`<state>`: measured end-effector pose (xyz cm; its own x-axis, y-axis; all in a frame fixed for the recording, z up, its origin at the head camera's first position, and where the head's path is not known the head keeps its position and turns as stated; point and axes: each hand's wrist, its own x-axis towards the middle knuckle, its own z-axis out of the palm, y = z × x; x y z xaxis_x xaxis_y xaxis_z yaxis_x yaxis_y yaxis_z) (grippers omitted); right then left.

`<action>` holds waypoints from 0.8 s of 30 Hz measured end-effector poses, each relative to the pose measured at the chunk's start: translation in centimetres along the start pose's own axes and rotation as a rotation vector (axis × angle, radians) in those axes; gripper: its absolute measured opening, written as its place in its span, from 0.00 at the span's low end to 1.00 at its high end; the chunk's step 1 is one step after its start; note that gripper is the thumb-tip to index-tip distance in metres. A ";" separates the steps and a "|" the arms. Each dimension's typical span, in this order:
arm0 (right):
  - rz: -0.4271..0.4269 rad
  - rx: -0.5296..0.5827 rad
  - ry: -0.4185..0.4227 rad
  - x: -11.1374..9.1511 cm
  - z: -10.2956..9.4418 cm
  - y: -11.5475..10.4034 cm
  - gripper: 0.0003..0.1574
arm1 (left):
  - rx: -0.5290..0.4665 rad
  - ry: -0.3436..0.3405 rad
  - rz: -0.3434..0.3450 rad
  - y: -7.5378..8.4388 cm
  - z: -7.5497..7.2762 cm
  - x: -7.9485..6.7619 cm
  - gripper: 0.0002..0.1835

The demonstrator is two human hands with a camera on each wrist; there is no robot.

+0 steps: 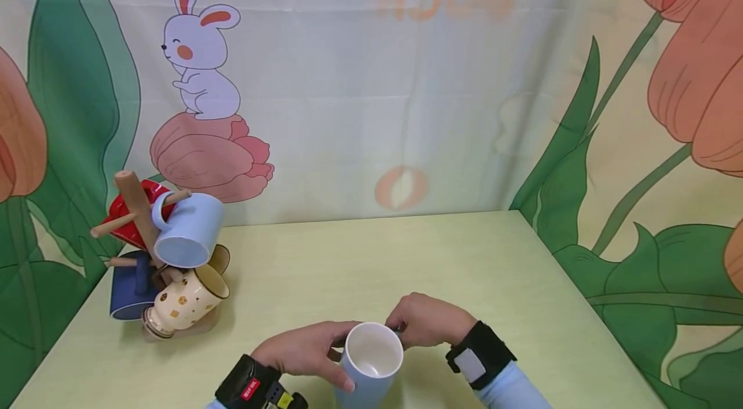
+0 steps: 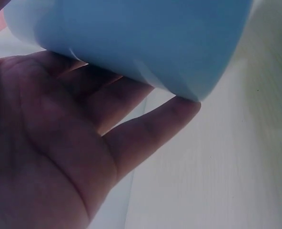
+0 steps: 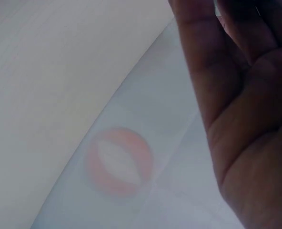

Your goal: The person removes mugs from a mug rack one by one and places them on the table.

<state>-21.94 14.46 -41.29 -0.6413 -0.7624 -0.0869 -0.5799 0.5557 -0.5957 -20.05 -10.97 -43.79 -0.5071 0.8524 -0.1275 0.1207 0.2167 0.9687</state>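
Observation:
A light blue mug (image 1: 371, 357) with a white inside stands upright at the front middle of the head view, its mouth facing up. My left hand (image 1: 310, 351) holds it from the left, thumb on the near side and fingers behind. In the left wrist view, the fingers (image 2: 150, 133) lie along the wall of the blue mug (image 2: 131, 38). From the right, my right hand (image 1: 429, 320) grips the handle with curled fingers, which mostly hide it. The right wrist view shows the palm of the right hand (image 3: 246, 95), with the mug out of sight.
At the back left of the pale table (image 1: 464, 254) stands a wooden mug tree (image 1: 136, 202). On it hang a light blue mug (image 1: 194, 228), a red mug (image 1: 118, 209), a dark blue mug (image 1: 128, 286) and a cream patterned mug (image 1: 182, 302). A printed curtain (image 1: 325, 106) hangs behind.

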 end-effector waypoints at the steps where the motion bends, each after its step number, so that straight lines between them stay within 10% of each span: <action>1: 0.000 0.010 -0.004 -0.1 0.0 0.1 0.07 | -0.020 -0.011 0.004 0.0 -0.1 0.0 0.38; 6: 0.045 0.087 -0.005 -0.5 -0.4 0.3 0.08 | -0.080 -0.007 0.037 -0.3 -0.8 -0.4 0.38; 13: 0.155 0.153 0.059 -1.1 -1.3 0.8 0.07 | 0.004 0.220 0.053 -0.3 -1.5 -1.0 0.32; 24: 0.362 0.217 0.291 -1.8 -1.6 2.4 0.05 | 0.799 0.636 -0.160 1.1 -0.9 -1.9 0.33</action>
<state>-22.92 17.69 -41.28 -0.9127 -0.3932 -0.1110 -0.1970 0.6616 -0.7235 -19.69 -12.80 -42.31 -0.8964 0.4271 0.1181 0.4258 0.7562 0.4969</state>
